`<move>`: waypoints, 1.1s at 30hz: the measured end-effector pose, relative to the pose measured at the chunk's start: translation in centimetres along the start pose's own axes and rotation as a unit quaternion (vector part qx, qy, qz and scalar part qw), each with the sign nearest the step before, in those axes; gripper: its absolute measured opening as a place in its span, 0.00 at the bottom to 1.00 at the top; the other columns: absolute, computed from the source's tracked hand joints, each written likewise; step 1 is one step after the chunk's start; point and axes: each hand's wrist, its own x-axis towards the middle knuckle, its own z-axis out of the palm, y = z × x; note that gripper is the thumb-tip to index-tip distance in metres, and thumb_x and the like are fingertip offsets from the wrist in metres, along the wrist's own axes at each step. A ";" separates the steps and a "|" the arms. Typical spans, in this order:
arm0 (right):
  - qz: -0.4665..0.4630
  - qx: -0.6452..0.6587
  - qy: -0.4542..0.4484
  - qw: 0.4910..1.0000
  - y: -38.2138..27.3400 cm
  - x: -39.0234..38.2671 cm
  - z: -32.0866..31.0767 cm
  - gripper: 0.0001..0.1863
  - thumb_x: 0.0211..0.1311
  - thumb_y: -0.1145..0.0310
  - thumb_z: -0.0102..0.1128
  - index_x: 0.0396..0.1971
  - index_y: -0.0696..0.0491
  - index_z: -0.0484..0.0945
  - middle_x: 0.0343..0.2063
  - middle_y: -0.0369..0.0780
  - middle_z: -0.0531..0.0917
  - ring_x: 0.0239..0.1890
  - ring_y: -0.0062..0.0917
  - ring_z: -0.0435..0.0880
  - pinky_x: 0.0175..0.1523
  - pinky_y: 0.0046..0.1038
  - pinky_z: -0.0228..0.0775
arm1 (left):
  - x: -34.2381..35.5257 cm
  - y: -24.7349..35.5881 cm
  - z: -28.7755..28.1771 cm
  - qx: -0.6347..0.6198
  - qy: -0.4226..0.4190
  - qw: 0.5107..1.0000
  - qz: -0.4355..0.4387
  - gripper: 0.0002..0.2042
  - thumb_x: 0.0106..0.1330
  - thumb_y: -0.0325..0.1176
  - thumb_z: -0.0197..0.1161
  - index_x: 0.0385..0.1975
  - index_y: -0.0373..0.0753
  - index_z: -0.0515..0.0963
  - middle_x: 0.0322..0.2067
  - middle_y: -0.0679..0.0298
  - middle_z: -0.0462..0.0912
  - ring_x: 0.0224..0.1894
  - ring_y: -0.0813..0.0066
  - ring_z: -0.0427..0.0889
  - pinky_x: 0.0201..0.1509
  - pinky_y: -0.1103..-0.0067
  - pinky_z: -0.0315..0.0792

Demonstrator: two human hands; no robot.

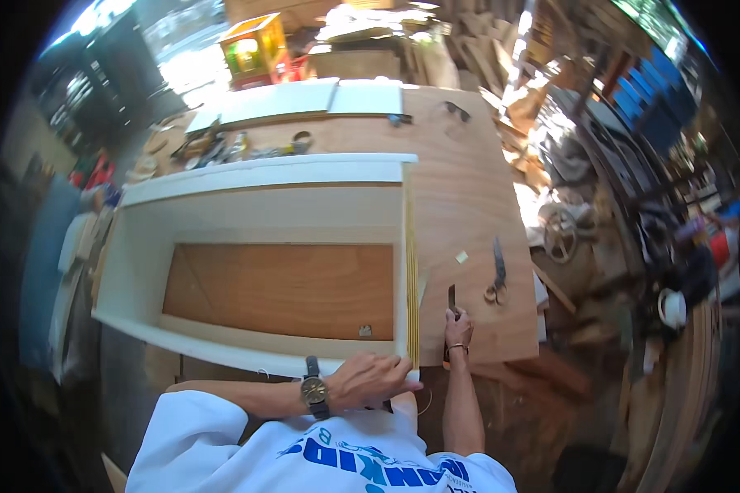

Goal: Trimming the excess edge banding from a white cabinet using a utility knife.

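Observation:
A white open box frame (271, 172), like a cabinet carcass, lies on the wooden table. Along its right edge runs a gold-coloured strip (412, 271). My left hand (374, 380), with a watch on the wrist, is closed over the near right corner, fingertips at the strip's near end. Just right of the frame, my right hand (459, 329) grips a knife-like tool with a dark flat blade (452, 297) pointing away from me; its handle is mostly hidden in the fist. Dark scissors (497, 275) and a small pale square piece (461, 256) rest farther right.
White panels (263, 105) lie at the table's far side, with several hand tools (210, 148) and a tape roll (302, 138) before them. Dark glasses (457, 111) sit at the far right. The bare tabletop (469, 181) ends beside a cluttered floor; a blue chair (649, 94) stands beyond.

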 end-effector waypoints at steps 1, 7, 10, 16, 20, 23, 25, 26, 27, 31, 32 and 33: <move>-0.020 0.005 -0.019 1.000 0.8 1.0 0.3 0.21 0.62 0.57 0.63 0.49 0.56 0.82 0.41 0.50 0.86 0.46 0.46 0.84 0.52 0.41 0.74 | -0.5 0.1 -0.1 0.001 0.003 1.000 -0.005 0.18 0.71 0.49 0.57 0.29 0.38 0.73 0.21 0.59 0.80 0.25 0.59 0.84 0.26 0.69 0.76; -0.105 -0.112 -0.082 0.985 3.5 5.7 1.0 0.21 0.59 0.60 0.65 0.48 0.58 0.81 0.40 0.49 0.86 0.44 0.42 0.86 0.51 0.39 0.76 | -3.7 0.8 -0.5 0.016 0.062 0.996 -0.063 0.14 0.67 0.45 0.63 0.41 0.41 0.80 0.34 0.64 0.85 0.35 0.69 0.87 0.35 0.75 0.80; -0.097 -0.076 -0.138 0.983 3.6 6.5 0.5 0.22 0.59 0.61 0.66 0.49 0.60 0.81 0.42 0.49 0.83 0.47 0.43 0.83 0.52 0.40 0.73 | -5.1 1.2 -0.9 0.056 0.099 0.989 -0.097 0.12 0.65 0.42 0.66 0.40 0.41 0.80 0.36 0.66 0.85 0.35 0.69 0.86 0.38 0.77 0.81; -0.120 -0.100 -0.181 0.971 2.7 7.2 -1.2 0.27 0.58 0.58 0.68 0.52 0.61 0.80 0.40 0.50 0.84 0.44 0.40 0.84 0.51 0.38 0.74 | -7.4 1.3 -1.5 0.099 0.157 0.972 -0.142 0.13 0.62 0.44 0.69 0.38 0.43 0.80 0.36 0.67 0.85 0.37 0.69 0.86 0.38 0.76 0.81; -0.122 -0.138 -0.164 0.969 3.2 8.9 -2.5 0.31 0.57 0.56 0.68 0.55 0.62 0.77 0.40 0.49 0.84 0.42 0.36 0.85 0.50 0.35 0.75 | -9.0 0.8 -1.7 0.117 0.134 0.967 -0.184 0.13 0.62 0.45 0.68 0.37 0.43 0.80 0.35 0.66 0.85 0.36 0.68 0.86 0.36 0.75 0.81; -0.112 -0.117 -0.176 0.971 5.0 10.4 -3.5 0.33 0.58 0.57 0.68 0.58 0.62 0.75 0.41 0.48 0.85 0.41 0.33 0.85 0.49 0.34 0.76 | -10.1 0.2 -1.8 0.116 0.132 0.965 -0.193 0.13 0.63 0.43 0.67 0.38 0.42 0.78 0.34 0.66 0.81 0.34 0.68 0.83 0.36 0.74 0.79; -0.105 -0.067 -0.177 0.976 6.2 10.9 -4.3 0.34 0.58 0.56 0.68 0.60 0.63 0.74 0.41 0.48 0.84 0.40 0.34 0.84 0.49 0.34 0.75 | -10.9 -0.3 -1.7 0.124 0.157 0.963 -0.179 0.13 0.64 0.43 0.67 0.38 0.41 0.77 0.34 0.66 0.80 0.34 0.68 0.82 0.36 0.73 0.79; -0.087 -0.066 -0.164 0.980 6.5 11.0 -4.5 0.32 0.59 0.58 0.67 0.60 0.63 0.74 0.40 0.47 0.84 0.38 0.33 0.84 0.46 0.34 0.76 | -11.3 -0.7 -1.7 0.120 0.162 0.965 -0.169 0.13 0.64 0.43 0.66 0.38 0.41 0.76 0.34 0.66 0.79 0.34 0.68 0.82 0.36 0.73 0.79; -0.102 -0.054 -0.163 0.980 6.5 11.0 -4.7 0.32 0.60 0.60 0.67 0.60 0.62 0.73 0.40 0.46 0.84 0.36 0.32 0.84 0.43 0.33 0.76 | -11.8 -1.1 -1.7 0.133 0.165 0.962 -0.170 0.13 0.64 0.43 0.66 0.38 0.41 0.76 0.34 0.66 0.79 0.35 0.67 0.82 0.36 0.73 0.79; -0.084 0.002 -0.152 0.985 4.8 9.1 -8.0 0.29 0.62 0.62 0.64 0.61 0.60 0.72 0.39 0.43 0.82 0.27 0.24 0.80 0.25 0.26 0.72 | -14.7 -3.2 -2.3 0.141 0.193 0.958 -0.159 0.12 0.64 0.42 0.66 0.37 0.40 0.77 0.35 0.65 0.80 0.36 0.66 0.83 0.37 0.72 0.79; -0.085 0.020 -0.150 0.985 4.0 8.1 -8.8 0.29 0.63 0.63 0.63 0.61 0.60 0.71 0.40 0.42 0.81 0.25 0.22 0.78 0.19 0.23 0.70 | -15.6 -4.0 -2.7 0.142 0.192 0.958 -0.158 0.12 0.63 0.42 0.66 0.36 0.40 0.77 0.35 0.64 0.80 0.36 0.65 0.83 0.38 0.72 0.79; -0.082 0.026 -0.138 0.987 2.9 7.0 -9.7 0.28 0.64 0.62 0.62 0.61 0.60 0.71 0.40 0.42 0.81 0.26 0.21 0.79 0.19 0.23 0.69 | -16.6 -4.8 -3.1 0.138 0.182 0.960 -0.161 0.12 0.63 0.42 0.66 0.36 0.40 0.77 0.35 0.64 0.81 0.36 0.65 0.83 0.38 0.72 0.79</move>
